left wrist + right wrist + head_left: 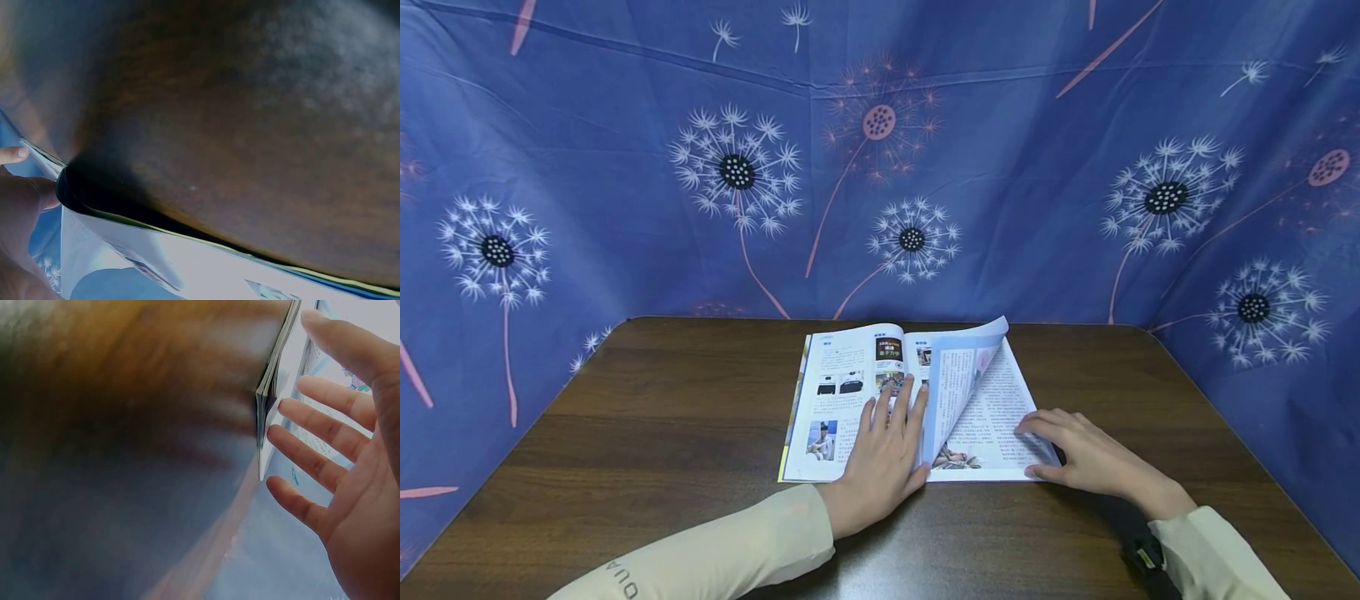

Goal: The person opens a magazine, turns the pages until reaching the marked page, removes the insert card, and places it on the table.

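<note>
An open magazine (842, 357) with printed text and photos lies on the wooden table. One of its right-hand pages (957, 387) is lifted and curls over toward the spine, its top corner standing up. My left hand (883, 458) rests on the magazine beside the spine, fingers extended, the thumb by the lower edge. At the lower right corner of the magazine is my right hand (1086, 454), fingertips over the page's edge. In the right wrist view, the fingers of that hand (350, 462) are spread along the magazine's edge (267, 394), not wrapped round it.
The dark wooden table (685, 417) extends around the magazine on all sides. Behind it hangs a blue cloth (1000, 167) with a dandelion print, which also runs along both sides. A dark strap with a small device (1142, 554) is at the right wrist.
</note>
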A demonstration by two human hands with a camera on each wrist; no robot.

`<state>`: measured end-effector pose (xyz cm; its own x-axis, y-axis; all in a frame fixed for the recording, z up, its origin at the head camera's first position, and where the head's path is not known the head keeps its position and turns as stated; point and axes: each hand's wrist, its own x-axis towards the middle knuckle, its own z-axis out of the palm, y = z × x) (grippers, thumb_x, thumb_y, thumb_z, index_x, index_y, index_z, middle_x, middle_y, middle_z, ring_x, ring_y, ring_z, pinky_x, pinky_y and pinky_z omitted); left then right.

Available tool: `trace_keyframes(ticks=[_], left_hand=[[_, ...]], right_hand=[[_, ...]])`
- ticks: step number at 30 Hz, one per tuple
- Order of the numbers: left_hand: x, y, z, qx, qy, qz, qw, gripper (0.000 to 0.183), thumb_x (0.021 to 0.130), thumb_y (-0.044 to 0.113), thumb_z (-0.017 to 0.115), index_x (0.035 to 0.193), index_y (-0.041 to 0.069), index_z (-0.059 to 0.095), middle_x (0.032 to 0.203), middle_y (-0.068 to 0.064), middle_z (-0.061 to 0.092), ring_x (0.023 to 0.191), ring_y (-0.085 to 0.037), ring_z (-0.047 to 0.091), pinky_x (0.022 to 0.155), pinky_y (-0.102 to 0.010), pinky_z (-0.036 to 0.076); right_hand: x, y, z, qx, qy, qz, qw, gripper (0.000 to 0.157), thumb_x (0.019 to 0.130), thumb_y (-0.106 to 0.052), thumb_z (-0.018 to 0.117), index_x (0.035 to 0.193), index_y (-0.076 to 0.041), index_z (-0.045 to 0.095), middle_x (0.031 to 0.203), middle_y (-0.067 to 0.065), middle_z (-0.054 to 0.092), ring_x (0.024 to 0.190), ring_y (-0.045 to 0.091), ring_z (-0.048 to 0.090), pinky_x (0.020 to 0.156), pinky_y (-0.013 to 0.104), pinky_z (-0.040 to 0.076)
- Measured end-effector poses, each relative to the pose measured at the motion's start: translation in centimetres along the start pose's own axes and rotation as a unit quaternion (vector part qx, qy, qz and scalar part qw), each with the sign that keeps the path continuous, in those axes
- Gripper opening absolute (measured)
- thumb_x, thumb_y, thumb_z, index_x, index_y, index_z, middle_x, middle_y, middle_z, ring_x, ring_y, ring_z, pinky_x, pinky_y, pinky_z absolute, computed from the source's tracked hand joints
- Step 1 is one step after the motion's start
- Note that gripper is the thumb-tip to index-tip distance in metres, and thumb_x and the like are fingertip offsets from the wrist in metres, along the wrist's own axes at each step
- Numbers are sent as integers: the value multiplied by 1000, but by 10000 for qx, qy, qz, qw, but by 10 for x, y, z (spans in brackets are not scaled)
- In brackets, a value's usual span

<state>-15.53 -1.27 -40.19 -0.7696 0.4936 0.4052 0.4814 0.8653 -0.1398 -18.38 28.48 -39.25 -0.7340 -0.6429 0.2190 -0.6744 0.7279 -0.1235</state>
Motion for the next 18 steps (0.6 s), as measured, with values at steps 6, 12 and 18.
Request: trace_keyframes(ticks=[6, 12, 18], left_hand=[[0, 0, -1, -66, -56, 58, 9999, 96, 79, 53, 60, 147, 9, 9, 153, -17, 0, 139, -38, 13, 107, -50, 24], [-1, 0, -3, -90, -258, 111, 9996, 82, 81, 53, 57, 146, 20, 19, 154, -13, -6, 140, -38, -1, 108, -53, 17], [-1, -2, -2, -129, -197, 259, 9994, 76, 82, 50, 57, 144, 21, 26, 154, -13, -5, 140, -39, -4, 108, -56, 16]], right_hand=[[0, -1, -2, 61, -221, 114, 9997, 43, 70, -34, 76, 107, -18, 62, 110, -4, 60, 102, 19, 55, 77, 44, 45], [0, -1, -2, 26, -237, 126, 9996, 43, 70, -35, 76, 107, -17, 63, 110, -3, 60, 102, 20, 55, 77, 44, 45], [-1, -1, -2, 135, -352, 257, 9990, 45, 70, -40, 75, 107, -16, 64, 113, 0, 59, 105, 22, 55, 79, 47, 44]])
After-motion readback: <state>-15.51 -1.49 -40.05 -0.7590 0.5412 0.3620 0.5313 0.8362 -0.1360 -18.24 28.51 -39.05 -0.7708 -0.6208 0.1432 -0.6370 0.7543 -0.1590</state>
